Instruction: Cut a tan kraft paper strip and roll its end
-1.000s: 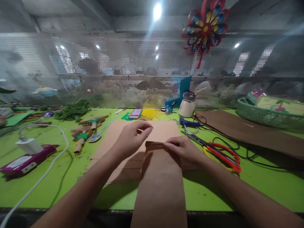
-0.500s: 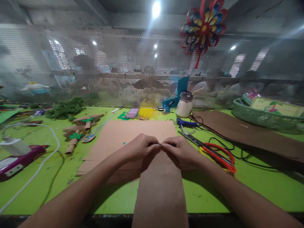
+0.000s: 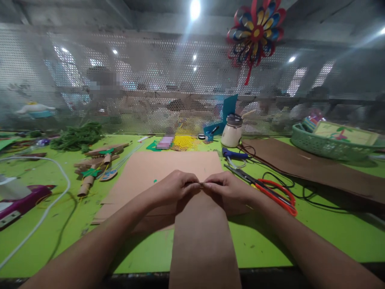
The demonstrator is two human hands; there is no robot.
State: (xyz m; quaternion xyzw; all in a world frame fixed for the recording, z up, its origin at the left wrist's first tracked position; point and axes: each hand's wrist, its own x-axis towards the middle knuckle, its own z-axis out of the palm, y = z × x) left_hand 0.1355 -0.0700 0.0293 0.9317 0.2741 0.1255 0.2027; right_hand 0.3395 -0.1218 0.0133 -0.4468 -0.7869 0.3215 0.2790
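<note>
A long strip of brown kraft paper (image 3: 204,245) runs from the near table edge up to my hands. My left hand (image 3: 180,185) pinches its far edge between thumb and fingers. Right beside it, my right hand (image 3: 224,185) pinches the same edge, the two thumb tips almost meeting. Beneath and beyond the hands lies a stack of larger brown paper sheets (image 3: 168,162), with a small green scrap on top. The curled fingers under the strip's edge are partly hidden.
Right of the stack lie red-handled scissors (image 3: 279,196) and a blue glue gun (image 3: 234,153) with a black cord. Farther back stand a white jar (image 3: 231,134) and a green basket (image 3: 337,146). At left are cardboard pieces (image 3: 93,168), green yarn (image 3: 78,138) and a purple power strip (image 3: 25,202).
The view has shifted slightly, so the table things sit a little farther left. Both hands keep their pinch on the paper strip, whose far edge looks slightly more bent over.
</note>
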